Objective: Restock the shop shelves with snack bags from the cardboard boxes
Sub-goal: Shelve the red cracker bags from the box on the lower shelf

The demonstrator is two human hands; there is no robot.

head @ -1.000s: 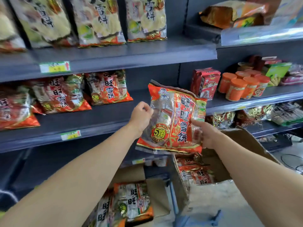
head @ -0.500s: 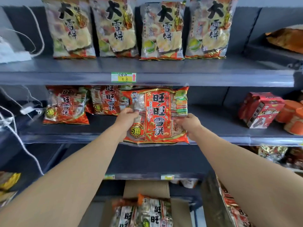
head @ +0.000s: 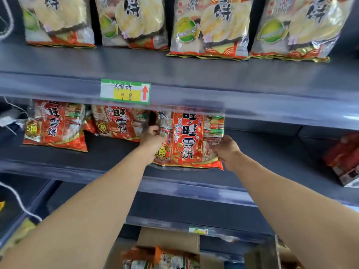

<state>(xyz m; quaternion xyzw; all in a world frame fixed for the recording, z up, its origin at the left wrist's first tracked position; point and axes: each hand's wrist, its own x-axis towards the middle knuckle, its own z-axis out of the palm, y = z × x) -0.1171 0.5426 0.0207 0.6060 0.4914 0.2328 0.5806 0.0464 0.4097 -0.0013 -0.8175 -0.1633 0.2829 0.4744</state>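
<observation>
On the middle shelf (head: 116, 152), near its front edge, the person was standing a red snack bag (head: 189, 140) upright, just to the right of two matching bags (head: 116, 121) already lined up toward the back. Both hands were closed on it: left hand (head: 153, 141) pinching the bag's left side, right hand (head: 226, 150) gripping the lower right corner. The bag's bottom looked like it was touching the shelf, though I couldn't say for sure.

What could've gone wrong? The bag's top sat right under the lip of the upper shelf (head: 194, 90), so pushing it back could have snagged or crumpled it. Let go too early and it might've flopped forward off the edge, since it stood ahead of the others with nothing behind it.

Hard to see stuff: the bag's top edge was hidden behind that lip, the big yellow bags (head: 209, 28) above were cut off, and the cardboard box (head: 169, 239) down below was only partly showing.
</observation>
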